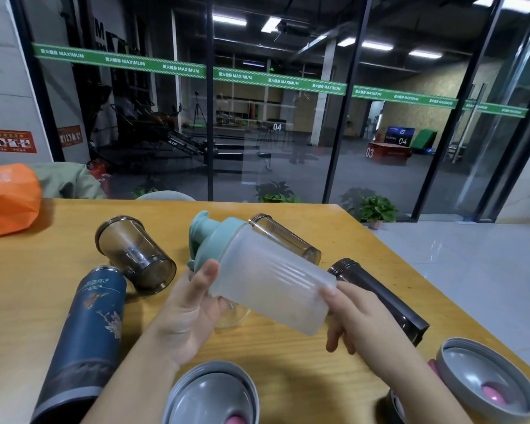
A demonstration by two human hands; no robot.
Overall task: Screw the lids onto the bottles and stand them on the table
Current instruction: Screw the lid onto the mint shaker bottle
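- Two hands carry one frosted translucent plastic shaker bottle (273,289) above the yellow wooden table (288,362); the bottle is tilted, with its teal plastic lid (210,237) already seated on the neck and pointing up and away.
- Far left: an orange bag (6,197) rests on the table edge, clear of the work.
- Left: a dark blue patterned flask (88,335) and a smoky grey transparent cup (135,252) lie on their sides, uncapped.
- Left hand (187,316): fingers curled loosely, thumb (207,275) pressed on the bottle wall just below the lid; the other fingers pass beneath and are mostly hidden.
- Right hand (361,319): half open, fingertips touching the bottle's base end, steadying it.
- Step in hand, as judged: final tightening, then standing the bottle upright. Hold the body still with the right hand, turn the lid until firm, and check that it sits square before setting down.
- Right: a second smoky grey cup (285,237) and a dark brown cylindrical flask (380,295) lie behind the bottle.
- Near edge: two grey round lids (211,393) (487,377) lie inner face up, unfitted.
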